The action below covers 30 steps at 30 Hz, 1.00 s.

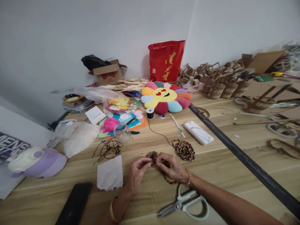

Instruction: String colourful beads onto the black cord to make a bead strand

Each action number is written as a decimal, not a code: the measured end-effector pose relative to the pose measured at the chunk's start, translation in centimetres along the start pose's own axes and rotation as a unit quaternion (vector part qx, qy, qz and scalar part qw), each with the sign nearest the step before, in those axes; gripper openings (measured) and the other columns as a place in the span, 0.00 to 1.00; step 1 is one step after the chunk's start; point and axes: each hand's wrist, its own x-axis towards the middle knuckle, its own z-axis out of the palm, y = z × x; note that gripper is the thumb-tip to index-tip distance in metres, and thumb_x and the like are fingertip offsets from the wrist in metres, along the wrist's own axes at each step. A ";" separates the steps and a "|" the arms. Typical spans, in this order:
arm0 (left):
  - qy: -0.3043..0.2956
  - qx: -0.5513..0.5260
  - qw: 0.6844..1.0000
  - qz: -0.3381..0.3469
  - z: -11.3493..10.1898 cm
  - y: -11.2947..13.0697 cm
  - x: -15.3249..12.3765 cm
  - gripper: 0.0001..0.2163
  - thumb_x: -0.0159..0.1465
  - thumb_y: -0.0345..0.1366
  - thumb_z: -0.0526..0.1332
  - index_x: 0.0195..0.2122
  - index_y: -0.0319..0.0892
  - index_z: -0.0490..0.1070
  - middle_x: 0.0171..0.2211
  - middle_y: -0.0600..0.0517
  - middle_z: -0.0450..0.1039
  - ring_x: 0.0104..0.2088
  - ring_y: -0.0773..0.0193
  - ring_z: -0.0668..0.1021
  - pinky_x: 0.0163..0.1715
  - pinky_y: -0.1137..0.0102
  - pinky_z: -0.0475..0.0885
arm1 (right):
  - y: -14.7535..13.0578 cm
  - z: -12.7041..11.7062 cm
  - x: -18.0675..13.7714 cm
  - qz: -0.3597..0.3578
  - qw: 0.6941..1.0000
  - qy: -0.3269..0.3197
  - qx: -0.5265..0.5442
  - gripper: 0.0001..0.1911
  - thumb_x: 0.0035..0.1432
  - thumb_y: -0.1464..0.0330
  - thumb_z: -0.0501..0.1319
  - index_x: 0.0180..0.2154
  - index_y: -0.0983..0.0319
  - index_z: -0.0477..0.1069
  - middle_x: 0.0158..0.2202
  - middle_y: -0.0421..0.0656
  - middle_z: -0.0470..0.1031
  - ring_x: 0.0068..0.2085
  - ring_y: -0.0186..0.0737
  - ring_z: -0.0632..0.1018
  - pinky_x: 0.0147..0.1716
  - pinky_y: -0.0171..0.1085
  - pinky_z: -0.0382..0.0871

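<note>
Multicoloured beads (151,154) bunch up between my two hands. My left hand (138,170) pinches at their near side, thumb and forefinger together on the string of beads. From the right, my right hand (172,167) closes its fingertips on the same string; the exact grip is hidden. A length of the bead string (169,180) curves out below my right palm onto the table. Beyond that hand lies a coiled heap of bead strings (185,150). A thin black cord runs from a spool (150,113) towards the heap. Scissors (179,205) with pale green handles lie close to my right wrist.
Left of my hands are torn white paper (110,173), a tangle of black cords (108,149), a phone (74,203) and a clear jar (122,131). A white power bank (198,132), black strip (243,159), flower cushion (165,96) and small baskets (217,89) lie farther off.
</note>
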 end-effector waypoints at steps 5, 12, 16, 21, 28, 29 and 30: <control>0.002 -0.004 1.000 0.003 0.0 0.0 0.0 0.08 0.49 0.36 0.67 0.29 0.39 0.79 0.29 0.47 0.80 0.31 0.59 0.80 0.34 0.69 0.75 | 0.1 0.0 0.0 0.002 1.000 -0.003 -0.006 0.09 0.60 0.67 0.55 0.29 0.63 0.66 0.24 0.39 0.67 0.25 0.32 0.66 0.24 0.30 0.60; 0.021 0.005 1.000 -0.001 -0.1 0.2 0.0 0.07 0.49 0.35 0.67 0.29 0.39 0.79 0.28 0.48 0.80 0.31 0.60 0.80 0.34 0.70 0.75 | -0.2 0.0 0.0 0.006 1.000 -0.004 -0.002 0.09 0.59 0.67 0.55 0.28 0.63 0.66 0.24 0.39 0.67 0.25 0.32 0.66 0.24 0.30 0.59; 0.018 0.014 1.000 0.004 -0.1 0.3 0.0 0.07 0.50 0.36 0.67 0.29 0.39 0.79 0.29 0.48 0.80 0.32 0.59 0.80 0.35 0.70 0.75 | -0.1 0.0 0.0 0.005 1.000 -0.003 -0.003 0.09 0.59 0.67 0.55 0.28 0.63 0.66 0.24 0.39 0.67 0.25 0.32 0.66 0.24 0.30 0.59; 0.006 0.008 1.000 0.014 -0.1 0.2 -0.1 0.07 0.51 0.35 0.66 0.30 0.39 0.79 0.29 0.48 0.80 0.32 0.60 0.79 0.35 0.70 0.75 | 0.1 0.1 0.0 0.004 1.000 -0.003 -0.005 0.07 0.59 0.69 0.55 0.28 0.63 0.66 0.24 0.39 0.67 0.26 0.33 0.67 0.25 0.30 0.60; -0.004 -0.002 1.000 0.031 -0.1 -0.2 -0.1 0.07 0.51 0.36 0.67 0.29 0.39 0.78 0.30 0.48 0.79 0.33 0.60 0.79 0.37 0.70 0.74 | 0.1 0.1 0.0 0.013 1.000 -0.010 -0.001 0.07 0.58 0.69 0.56 0.29 0.63 0.66 0.24 0.39 0.67 0.25 0.32 0.66 0.24 0.30 0.59; -0.004 -0.004 0.999 0.034 0.0 -0.2 -0.1 0.07 0.51 0.36 0.66 0.29 0.39 0.78 0.30 0.48 0.79 0.33 0.60 0.79 0.37 0.70 0.74 | 0.1 0.1 0.0 0.014 1.000 -0.010 0.000 0.07 0.58 0.69 0.56 0.29 0.63 0.66 0.24 0.38 0.67 0.25 0.32 0.66 0.24 0.30 0.59; -0.004 -0.005 0.999 0.036 0.0 -0.3 -0.1 0.06 0.52 0.36 0.66 0.29 0.39 0.78 0.30 0.48 0.79 0.33 0.60 0.79 0.37 0.70 0.74 | 0.0 0.1 0.0 0.014 1.000 -0.009 0.000 0.07 0.58 0.69 0.56 0.28 0.63 0.66 0.24 0.38 0.67 0.25 0.32 0.66 0.24 0.30 0.59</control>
